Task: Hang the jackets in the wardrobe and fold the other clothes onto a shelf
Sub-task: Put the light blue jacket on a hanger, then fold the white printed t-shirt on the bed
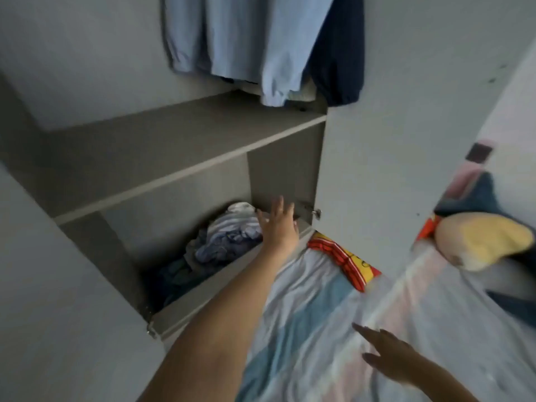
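Observation:
A grey wardrobe stands open before me. A light blue jacket (246, 39) and a dark navy jacket (339, 53) hang at the top. Under them is a bare shelf (179, 146). The lower compartment holds a heap of clothes (223, 239), striped blue and white over darker pieces. My left hand (278, 221) reaches to the right end of that compartment, fingers spread, holding nothing, just beside the heap. My right hand (388, 355) hovers low over the striped bedsheet (304, 309), fingers apart and empty.
The wardrobe's right door (377, 169) stands open over the bed; the left door (58, 285) is open at the near left. A red and yellow pillow (345, 262) lies by the door's foot. A yellow and dark blue plush toy (487, 239) lies at the right.

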The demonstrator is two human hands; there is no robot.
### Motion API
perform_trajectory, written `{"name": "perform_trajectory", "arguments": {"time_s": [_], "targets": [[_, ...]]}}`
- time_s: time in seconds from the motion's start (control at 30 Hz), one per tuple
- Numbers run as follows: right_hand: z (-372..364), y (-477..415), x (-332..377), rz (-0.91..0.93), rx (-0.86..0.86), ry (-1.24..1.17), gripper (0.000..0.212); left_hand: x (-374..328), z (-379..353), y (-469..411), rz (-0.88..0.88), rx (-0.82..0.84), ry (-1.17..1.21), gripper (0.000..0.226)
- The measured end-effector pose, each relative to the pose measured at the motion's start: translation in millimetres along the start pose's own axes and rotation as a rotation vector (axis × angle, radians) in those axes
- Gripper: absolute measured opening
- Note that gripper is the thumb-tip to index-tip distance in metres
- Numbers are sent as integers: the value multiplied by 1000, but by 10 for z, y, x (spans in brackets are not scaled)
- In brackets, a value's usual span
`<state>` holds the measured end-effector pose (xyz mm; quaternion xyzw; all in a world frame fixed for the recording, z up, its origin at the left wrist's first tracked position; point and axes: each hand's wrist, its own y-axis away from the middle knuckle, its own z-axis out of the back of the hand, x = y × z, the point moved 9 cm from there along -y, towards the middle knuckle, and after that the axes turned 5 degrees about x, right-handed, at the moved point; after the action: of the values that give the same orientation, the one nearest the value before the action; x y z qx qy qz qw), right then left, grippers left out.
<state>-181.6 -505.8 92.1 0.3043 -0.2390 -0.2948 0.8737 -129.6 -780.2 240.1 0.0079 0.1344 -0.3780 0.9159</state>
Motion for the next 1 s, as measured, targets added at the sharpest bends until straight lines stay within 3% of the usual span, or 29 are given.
{"name": "perform_trajectory", "arguments": {"time_s": [0.03, 0.07, 0.1, 0.17, 0.23, 0.27, 0.33, 0.37, 0.43, 0.5, 0.57, 0.67, 0.87, 1.0], "targets": [[-271, 257, -343, -38, 10, -94, 81, -452, -490, 330, -155, 114, -21, 51], [-196, 195, -357, -33, -10, -155, 133, -515, -691, 502, -235, 198, -50, 49], [-638, 531, -837, -175, 86, -259, 78, -1030, -1253, 974, -406, 371, -66, 46], [-1034, 583, -1156, -214, 9, -341, 62, -1214, -1809, 1577, -551, 599, -66, 42], [-2002, 1232, -1978, -435, -22, -602, 67, -1872, -2615, 2636, -683, 882, -21, 45], [-2136, 1188, -1926, -465, -78, -686, 53, -1663, -2657, 2737, -655, 921, -61, 47], [-3384, 1950, -2565, -711, -93, -904, 21, -2145, -3374, 3763, -727, 1111, -115, 50], [-3523, 1979, -2497, -704, -133, -895, 22, -1974, -3395, 3793, -672, 1113, -133, 52], [-4612, 2486, -2532, -873, 9, -1090, 16, -2074, -3807, 4404, -679, 1212, -147, 58], [-5407, 2896, -2595, -966, 85, -1091, 10, -2147, -4218, 4904, -666, 1288, -173, 65], [-6040, 3331, -2655, -1074, 151, -1245, 29, -2243, -4616, 5412, -644, 1347, -182, 77], [-6807, 3712, -3050, -1171, 59, -1343, 43, -2459, -5272, 6066, -562, 1382, -209, 103], [-6859, 3595, -3696, -999, -265, -1363, 24, -2627, -5729, 6562, -350, 1289, -399, 163], [-6484, 3150, -4046, -766, -482, -1235, 39, -2563, -5847, 6709, -298, 1280, -467, 172]]}}
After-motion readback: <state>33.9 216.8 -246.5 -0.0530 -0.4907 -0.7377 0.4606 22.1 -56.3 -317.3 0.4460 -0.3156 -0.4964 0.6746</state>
